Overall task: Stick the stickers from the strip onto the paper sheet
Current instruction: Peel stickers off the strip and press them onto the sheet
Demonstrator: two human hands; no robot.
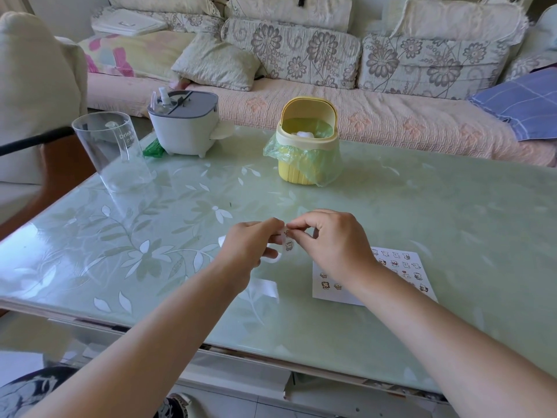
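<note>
Seated at a low table topped with pale green glass (pixel 437 236), patterned in white leaves and glossy in the daylight. Holding a small translucent sticker strip (pixel 288 244) just above that glass, near the front middle: left hand (pixel 250 245) curled round its lower part, right hand (pixel 334 242) pinching its top edge between thumb and forefinger. Fingertips of the two hands almost meeting. One small cartoon sticker showing on the strip between them.

Just to the right, flat on the glass and partly hidden under the right wrist — a white rectangular paper sheet (pixel 328 295), already dotted with rows of small cartoon stickers (pixel 394 263). Beside the left forearm, a loose white scrap of paper (pixel 265 288) (what kind, cannot tell).

Farther back on the table:
- at the left, a tall clear plastic tumbler (pixel 111 152);
- beside it, a grey-and-white lidded container (pixel 184 122) with a green packet (pixel 153 147) at its foot;
- in the middle, a little yellow bin (pixel 304 146) lined with a green plastic bag, lid swung up.

Beyond the table, a long sofa with grey floral cushions (pixel 301 55) and a pink quilted seat cover (pixel 361 116). At its right end, a blue checked cloth (pixel 521 101); at the far left of the room, a pale upholstered armchair (pixel 30 86).
</note>
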